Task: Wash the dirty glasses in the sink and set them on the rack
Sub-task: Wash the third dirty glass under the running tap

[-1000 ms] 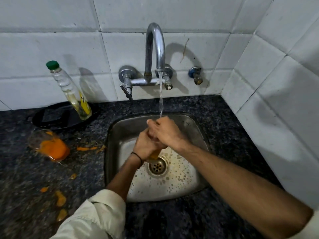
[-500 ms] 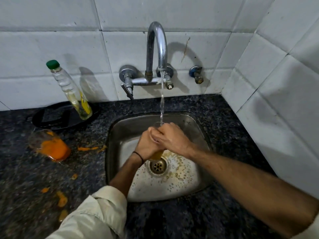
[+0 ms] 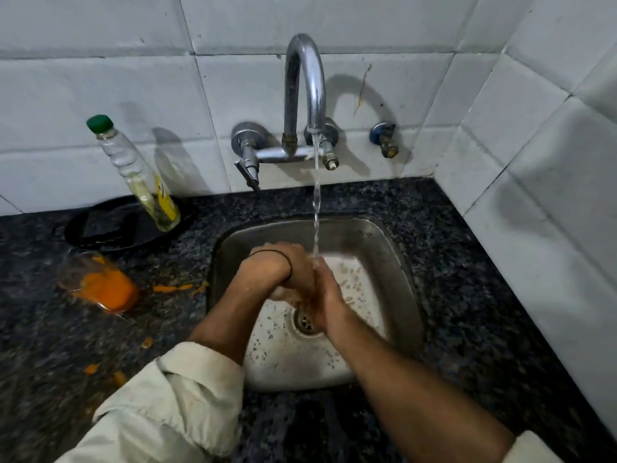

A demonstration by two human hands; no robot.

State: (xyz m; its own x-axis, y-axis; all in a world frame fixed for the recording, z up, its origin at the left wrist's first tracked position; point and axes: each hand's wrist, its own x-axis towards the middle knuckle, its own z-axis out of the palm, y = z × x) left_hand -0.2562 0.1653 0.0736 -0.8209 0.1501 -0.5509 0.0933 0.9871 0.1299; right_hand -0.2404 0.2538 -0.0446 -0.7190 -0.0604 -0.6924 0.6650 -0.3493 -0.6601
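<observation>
over the square steel sink [image 3: 394, 262], under the thin water stream [image 3: 316, 208], the left hand [image 3: 273, 272] curls round a clear drinking glass [image 3: 283, 294] (only a pale blur); the right hand [image 3: 325, 295] presses beside it, grip unclear. wet, the glass could slip and crack on the steel.

Tipped glass [image 3: 100, 285] lies left of sink [image 3: 395, 248]; bottle [image 3: 140, 182] behind it; tap [image 3: 305, 95] behind sink.
</observation>
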